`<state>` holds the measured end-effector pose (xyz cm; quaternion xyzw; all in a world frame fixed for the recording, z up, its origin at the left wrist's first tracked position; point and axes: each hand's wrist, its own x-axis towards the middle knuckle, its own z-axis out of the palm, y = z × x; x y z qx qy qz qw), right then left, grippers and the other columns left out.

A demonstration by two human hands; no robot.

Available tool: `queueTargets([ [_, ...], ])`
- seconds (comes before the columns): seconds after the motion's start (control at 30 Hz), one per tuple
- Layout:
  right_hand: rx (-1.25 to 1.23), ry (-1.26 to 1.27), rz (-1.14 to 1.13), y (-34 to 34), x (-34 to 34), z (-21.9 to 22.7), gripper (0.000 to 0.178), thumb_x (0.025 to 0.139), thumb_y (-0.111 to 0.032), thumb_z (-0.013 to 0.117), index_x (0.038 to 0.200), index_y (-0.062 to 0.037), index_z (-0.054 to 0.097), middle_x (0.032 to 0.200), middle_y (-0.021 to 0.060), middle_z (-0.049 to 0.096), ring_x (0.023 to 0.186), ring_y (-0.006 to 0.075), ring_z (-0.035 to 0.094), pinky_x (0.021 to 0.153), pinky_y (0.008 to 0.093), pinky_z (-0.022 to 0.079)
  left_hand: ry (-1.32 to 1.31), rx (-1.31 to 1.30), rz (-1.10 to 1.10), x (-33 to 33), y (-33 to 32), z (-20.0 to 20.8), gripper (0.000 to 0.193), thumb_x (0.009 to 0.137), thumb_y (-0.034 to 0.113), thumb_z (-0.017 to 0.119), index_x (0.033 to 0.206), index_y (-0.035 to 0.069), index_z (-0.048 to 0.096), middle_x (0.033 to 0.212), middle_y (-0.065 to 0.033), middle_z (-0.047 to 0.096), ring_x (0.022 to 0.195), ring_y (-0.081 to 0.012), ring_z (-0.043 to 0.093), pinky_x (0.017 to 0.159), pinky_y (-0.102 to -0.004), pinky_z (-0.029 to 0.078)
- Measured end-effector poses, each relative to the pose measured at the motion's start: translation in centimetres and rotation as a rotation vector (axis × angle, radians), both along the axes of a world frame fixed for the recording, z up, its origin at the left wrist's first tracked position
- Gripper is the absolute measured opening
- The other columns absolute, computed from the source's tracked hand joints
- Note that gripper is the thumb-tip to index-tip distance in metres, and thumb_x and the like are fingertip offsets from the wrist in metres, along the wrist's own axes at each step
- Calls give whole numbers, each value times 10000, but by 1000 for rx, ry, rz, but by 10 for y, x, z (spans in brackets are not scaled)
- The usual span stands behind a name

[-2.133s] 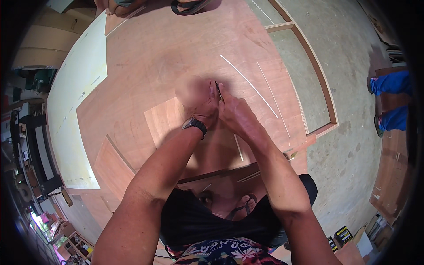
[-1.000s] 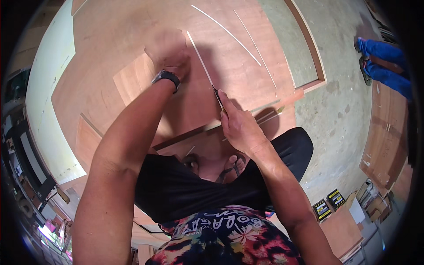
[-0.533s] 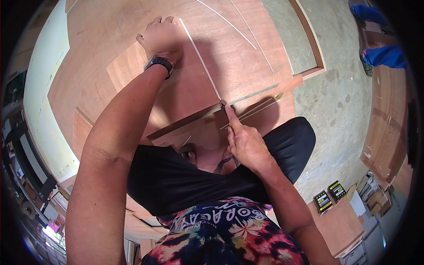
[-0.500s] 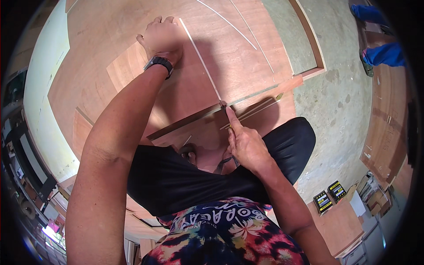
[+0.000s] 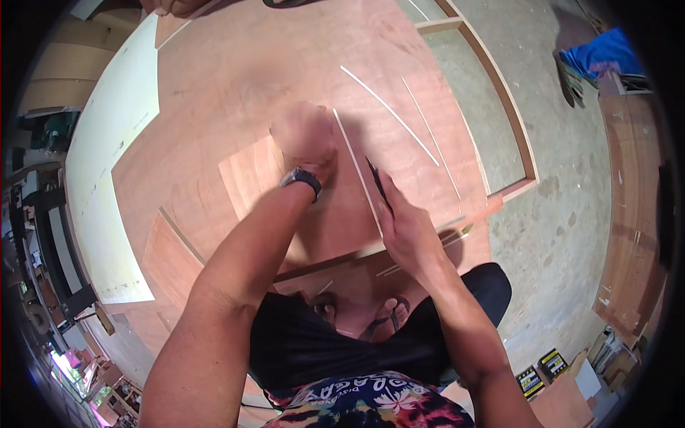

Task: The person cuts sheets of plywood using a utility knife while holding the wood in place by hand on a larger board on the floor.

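My left hand [image 5: 303, 135] rests on the reddish plywood panel [image 5: 250, 85], a dark watch [image 5: 303, 180] on its wrist. A blur hides its fingers. Just right of it a thin pale strip [image 5: 357, 171] runs toward me. My right hand [image 5: 410, 225] is closed around a slim dark utility knife [image 5: 376, 180], its tip pointing away from me and to the left. The knife is right of the pale strip; whether the tip touches the wood I cannot tell. Two more pale strips, a thicker one [image 5: 389, 115] and a thinner one [image 5: 432, 135], lie farther right.
A long wooden edge [image 5: 335, 260] crosses in front of my legs. On the right stands a wooden frame [image 5: 517, 128] on the concrete floor [image 5: 564, 214]. Pale sheeting [image 5: 107, 200] lies left; two dark boxes [image 5: 541, 374] sit lower right. Part of a person in blue [image 5: 603, 53] shows upper right.
The view has shifted, so the panel sits lower. My right hand has brought the knife up from the near wooden edge to farther along the pale strip. The left hand stays beside the strip.
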<state>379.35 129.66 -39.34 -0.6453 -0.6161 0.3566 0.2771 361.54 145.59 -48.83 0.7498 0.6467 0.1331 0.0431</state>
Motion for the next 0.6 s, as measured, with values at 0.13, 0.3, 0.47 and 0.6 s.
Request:
queueTargets([
  [0.13, 28, 119, -15, 66, -22, -26, 565, 1041, -134, 523, 1590, -65, 409, 976, 364, 683, 924, 526, 691, 785, 558, 542, 7, 6, -2, 0, 1, -3, 351, 1094, 361, 479, 1348, 170, 626, 1528, -136, 511, 1461, -327, 432, 1162, -741, 207],
  [0.3, 34, 125, 12, 98, -36, -38, 582, 1029, -164, 540, 1585, -51, 413, 951, 369, 680, 889, 539, 687, 767, 566, 546, 24, -62, 36, 1, 0, 1, 397, 1092, 392, 447, 1369, 166, 619, 1571, -141, 484, 1487, -344, 406, 1171, -737, 198],
  [0.47, 122, 43, 54, 104, -35, -56, 579, 1029, -174, 540, 1579, -40, 417, 914, 363, 682, 874, 536, 689, 760, 572, 539, 4, -56, 29, 1, 0, -1, 402, 1084, 389, 460, 1368, 167, 636, 1561, -145, 490, 1487, -359, 403, 1164, -747, 196],
  [0.6, 113, 38, 71, 103, -36, -55, 581, 1029, -179, 541, 1578, -39, 415, 892, 354, 686, 864, 533, 692, 760, 576, 537, -10, -1, 21, -2, 1, -6, 397, 1066, 395, 493, 1337, 168, 674, 1527, -140, 518, 1460, -379, 432, 1144, -773, 206],
])
